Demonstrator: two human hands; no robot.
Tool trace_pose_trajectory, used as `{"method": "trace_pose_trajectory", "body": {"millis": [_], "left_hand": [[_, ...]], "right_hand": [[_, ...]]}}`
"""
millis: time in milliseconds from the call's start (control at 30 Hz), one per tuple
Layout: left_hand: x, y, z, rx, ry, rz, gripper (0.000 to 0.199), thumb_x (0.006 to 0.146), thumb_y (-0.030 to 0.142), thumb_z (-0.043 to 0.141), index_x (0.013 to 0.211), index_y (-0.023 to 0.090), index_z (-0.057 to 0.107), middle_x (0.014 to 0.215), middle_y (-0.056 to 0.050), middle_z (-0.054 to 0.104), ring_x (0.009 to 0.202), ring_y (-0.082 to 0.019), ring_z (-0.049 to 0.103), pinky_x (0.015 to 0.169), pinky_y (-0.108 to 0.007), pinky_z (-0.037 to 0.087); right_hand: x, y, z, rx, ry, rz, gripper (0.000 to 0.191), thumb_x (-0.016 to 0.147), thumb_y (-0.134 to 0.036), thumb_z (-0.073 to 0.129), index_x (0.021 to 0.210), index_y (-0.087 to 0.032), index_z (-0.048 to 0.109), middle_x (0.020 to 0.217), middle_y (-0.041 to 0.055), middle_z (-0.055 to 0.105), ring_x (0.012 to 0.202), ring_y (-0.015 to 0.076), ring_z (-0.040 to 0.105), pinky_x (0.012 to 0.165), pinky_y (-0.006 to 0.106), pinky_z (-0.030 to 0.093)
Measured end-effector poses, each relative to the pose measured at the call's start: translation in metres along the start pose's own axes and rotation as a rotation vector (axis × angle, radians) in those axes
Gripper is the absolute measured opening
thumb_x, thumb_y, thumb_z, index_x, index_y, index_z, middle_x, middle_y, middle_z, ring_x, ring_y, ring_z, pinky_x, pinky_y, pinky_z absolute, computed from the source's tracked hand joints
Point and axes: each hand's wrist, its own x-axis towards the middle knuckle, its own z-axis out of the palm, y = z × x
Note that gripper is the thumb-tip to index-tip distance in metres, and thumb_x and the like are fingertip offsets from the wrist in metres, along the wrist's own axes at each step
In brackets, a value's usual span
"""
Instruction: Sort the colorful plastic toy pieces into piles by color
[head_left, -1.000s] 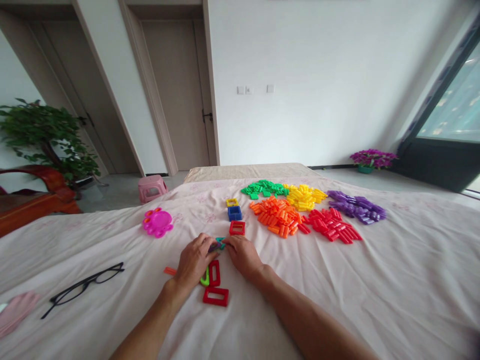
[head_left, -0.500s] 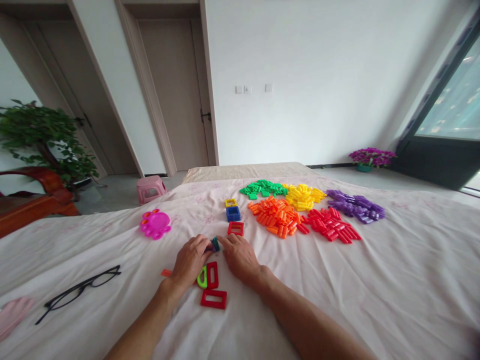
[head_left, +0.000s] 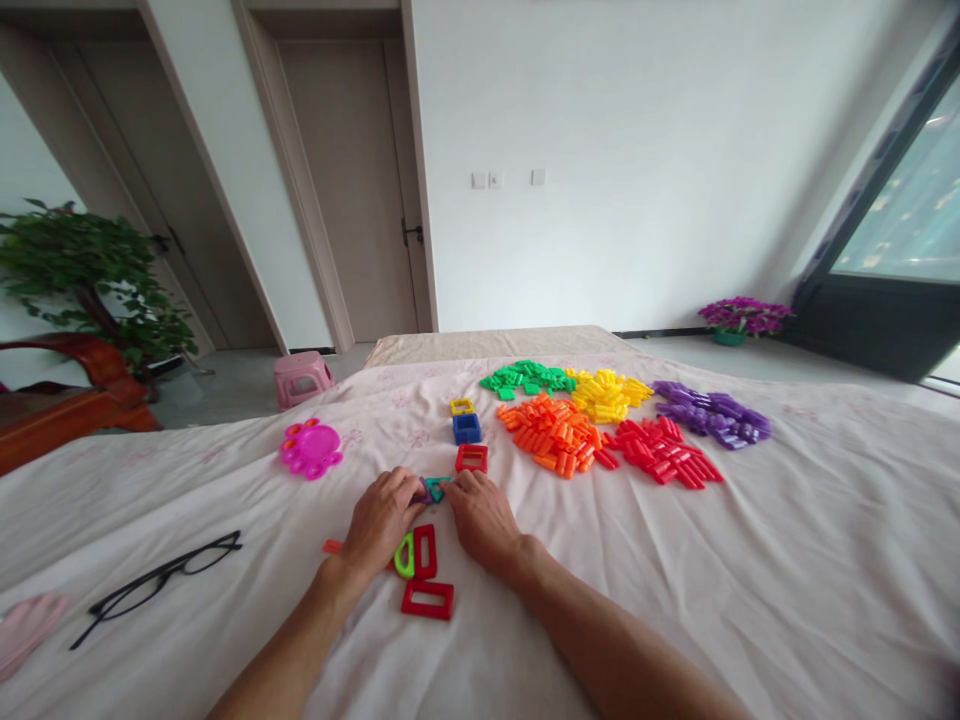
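Note:
Between my hands are a small purple magnetic tile (head_left: 425, 491) and a teal magnetic tile (head_left: 437, 488), side by side. The fingers of my left hand (head_left: 386, 515) close on the purple one and partly cover it. My right hand (head_left: 480, 515) pinches the right edge of the teal one. Just beyond lies a red square frame tile (head_left: 472, 458), then blue tiles (head_left: 466, 429) and a yellow tile (head_left: 462, 406) in a row. Nearer me are a lime curved tile (head_left: 405, 556) and two red rectangular frame tiles (head_left: 425, 552). An orange piece (head_left: 332, 546) shows partly behind my left wrist.
Heaps of green pieces (head_left: 527, 377), yellow pieces (head_left: 609, 395), orange pieces (head_left: 555, 433), red pieces (head_left: 667, 452) and purple pieces (head_left: 712, 413) lie at the back right. A pink paw-shaped tray (head_left: 318, 442) and black glasses (head_left: 161, 577) rest on the cloth at left.
The teal tile has tipped from a steep, narrow view to lying flatter, and more of it shows. My right fingers have shifted slightly to the right. The left hand stays put.

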Motion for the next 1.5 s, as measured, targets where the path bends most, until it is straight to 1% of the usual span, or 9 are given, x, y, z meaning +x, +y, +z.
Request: {"method": "trace_pose_trajectory", "body": {"millis": [133,300,433,567,733,933,1067,1267,1500], "left_hand": [[0.000,-0.001,-0.001,0.022,-0.029,-0.021,0.006,0.086,0.024,0.064,0.092,0.024,0.065,0.100,-0.004,0.067,0.098,-0.021,0.059,0.087,-0.031,0.042],[0.009,-0.004,-0.007,0.085,-0.087,-0.002,0.006,0.087,0.028,0.064,0.085,0.023,0.066,0.093,-0.004,0.068,0.093,-0.021,0.060,0.081,-0.031,0.041],[0.018,-0.004,-0.012,0.152,-0.136,0.020,0.006,0.086,0.027,0.064,0.083,0.022,0.068,0.091,-0.006,0.068,0.090,-0.024,0.060,0.079,-0.033,0.040],[0.021,-0.010,-0.012,0.162,-0.114,-0.004,0.008,0.086,0.023,0.062,0.088,0.022,0.070,0.095,-0.007,0.067,0.093,-0.024,0.059,0.080,-0.033,0.040],[0.015,-0.022,-0.005,0.033,-0.036,-0.030,0.010,0.086,0.017,0.061,0.091,0.021,0.069,0.096,-0.005,0.067,0.095,-0.020,0.060,0.085,-0.030,0.042],[0.007,-0.028,-0.002,-0.097,-0.004,0.040,0.008,0.087,0.018,0.061,0.090,0.021,0.068,0.097,-0.004,0.069,0.096,-0.019,0.060,0.086,-0.030,0.044],[0.004,-0.025,-0.004,-0.122,-0.009,0.095,0.009,0.086,0.018,0.063,0.090,0.022,0.069,0.097,-0.004,0.069,0.097,-0.020,0.061,0.087,-0.031,0.045],[0.004,-0.021,-0.001,-0.156,0.003,0.103,0.012,0.087,0.017,0.061,0.093,0.023,0.069,0.099,-0.004,0.068,0.097,-0.019,0.062,0.087,-0.031,0.047],[0.007,-0.015,0.002,-0.187,0.002,0.114,0.018,0.084,0.017,0.065,0.101,0.024,0.066,0.105,-0.003,0.068,0.102,-0.020,0.061,0.089,-0.031,0.047]], "right_hand": [[0.001,-0.002,0.000,-0.011,-0.011,0.021,0.033,0.095,-0.014,0.045,0.120,-0.026,0.063,0.107,0.0086,0.061,0.099,0.0215,0.056,0.085,0.033,0.046],[0.002,-0.003,0.003,-0.034,-0.006,0.022,0.032,0.093,-0.012,0.045,0.116,-0.025,0.064,0.106,0.0086,0.061,0.098,0.0224,0.056,0.083,0.034,0.045],[0.002,0.000,0.001,-0.041,0.009,-0.002,0.025,0.097,-0.018,0.046,0.110,-0.025,0.066,0.102,0.0073,0.061,0.096,0.0215,0.056,0.082,0.033,0.044],[0.002,0.001,-0.001,-0.051,0.030,-0.064,0.012,0.096,-0.029,0.057,0.099,-0.024,0.067,0.104,0.0058,0.061,0.097,0.0211,0.056,0.080,0.032,0.044],[0.003,-0.002,0.000,-0.009,0.027,-0.094,0.016,0.091,-0.036,0.066,0.094,-0.020,0.066,0.102,0.0058,0.064,0.099,0.0218,0.057,0.082,0.033,0.044],[0.007,-0.003,-0.003,0.193,0.004,0.145,0.016,0.100,-0.030,0.051,0.095,-0.020,0.063,0.098,0.0040,0.070,0.092,0.0175,0.063,0.079,0.028,0.044],[0.008,0.003,-0.006,0.184,0.014,0.239,0.015,0.099,-0.025,0.051,0.108,-0.020,0.061,0.108,0.0052,0.069,0.099,0.0187,0.064,0.077,0.027,0.044],[0.002,0.003,-0.005,0.069,0.007,0.092,0.016,0.097,-0.030,0.054,0.104,-0.023,0.066,0.105,0.0053,0.067,0.099,0.0204,0.060,0.081,0.029,0.045],[0.004,0.005,0.000,0.035,0.005,-0.011,0.028,0.098,-0.017,0.046,0.110,-0.025,0.070,0.101,0.0048,0.069,0.099,0.0205,0.059,0.087,0.030,0.044]]}}
